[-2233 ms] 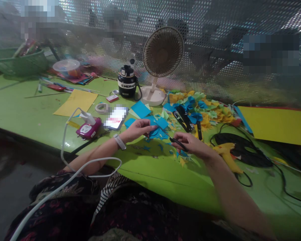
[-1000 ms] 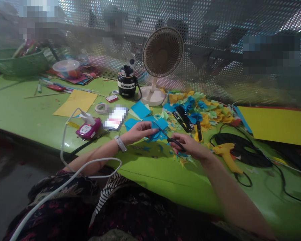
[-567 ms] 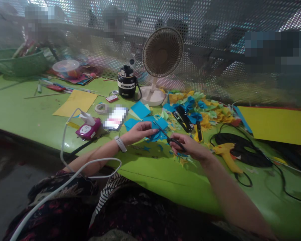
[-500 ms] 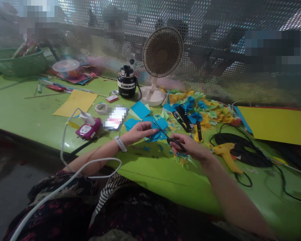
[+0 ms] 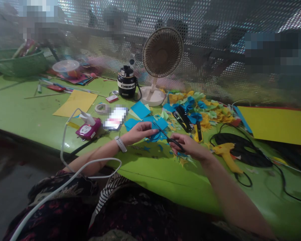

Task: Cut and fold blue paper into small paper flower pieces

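Note:
My left hand [image 5: 143, 130] pinches a piece of blue paper [image 5: 161, 124] between thumb and fingers, above the green tabletop. In my right hand [image 5: 182, 144] is a pair of black-handled scissors [image 5: 165, 135], its blades pointing up and left and meeting the blue paper near my left fingertips. How far the blades are apart is too small to tell. More blue paper lies under and behind my left hand, with a blue square [image 5: 140, 109] on pale green sheets. Small blue and yellow scraps [image 5: 183, 160] lie below my right hand.
A pile of cut paper pieces [image 5: 203, 107], a stapler [image 5: 183, 119] and a yellow cutter [image 5: 198, 132] lie behind my right hand. A yellow glue gun [image 5: 228, 155] is at right. A fan [image 5: 163, 52], black bottle [image 5: 126, 83], phone [image 5: 116, 117] and purple socket adapter [image 5: 89, 130] stand around.
My right hand and the scissors have shifted very slightly against the blue paper. My left hand keeps its place, and everything else looks the same.

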A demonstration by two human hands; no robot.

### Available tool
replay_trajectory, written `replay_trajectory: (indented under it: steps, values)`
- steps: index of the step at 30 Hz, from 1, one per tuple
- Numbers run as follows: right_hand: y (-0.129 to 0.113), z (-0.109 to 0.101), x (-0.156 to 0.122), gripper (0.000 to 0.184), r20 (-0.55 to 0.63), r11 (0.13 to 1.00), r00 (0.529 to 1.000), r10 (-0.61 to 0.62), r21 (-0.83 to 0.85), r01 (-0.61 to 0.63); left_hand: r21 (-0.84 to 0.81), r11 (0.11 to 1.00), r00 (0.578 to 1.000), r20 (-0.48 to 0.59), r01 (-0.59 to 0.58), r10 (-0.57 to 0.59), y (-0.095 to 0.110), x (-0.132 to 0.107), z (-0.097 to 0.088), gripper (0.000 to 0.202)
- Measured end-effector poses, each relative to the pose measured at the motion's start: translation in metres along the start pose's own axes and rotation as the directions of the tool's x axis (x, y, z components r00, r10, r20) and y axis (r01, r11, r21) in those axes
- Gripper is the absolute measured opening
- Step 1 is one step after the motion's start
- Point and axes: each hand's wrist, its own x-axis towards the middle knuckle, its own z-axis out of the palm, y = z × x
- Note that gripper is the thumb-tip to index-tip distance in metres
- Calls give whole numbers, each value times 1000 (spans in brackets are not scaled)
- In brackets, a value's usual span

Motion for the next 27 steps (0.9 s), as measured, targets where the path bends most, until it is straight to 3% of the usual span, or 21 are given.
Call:
replay_trajectory:
  steps: [27]
  values:
    - [-8,2,-2,60,-55,999,998,43,-30,-45,-1,1000,1000,-16,15,-15,-1,3,-2,36]
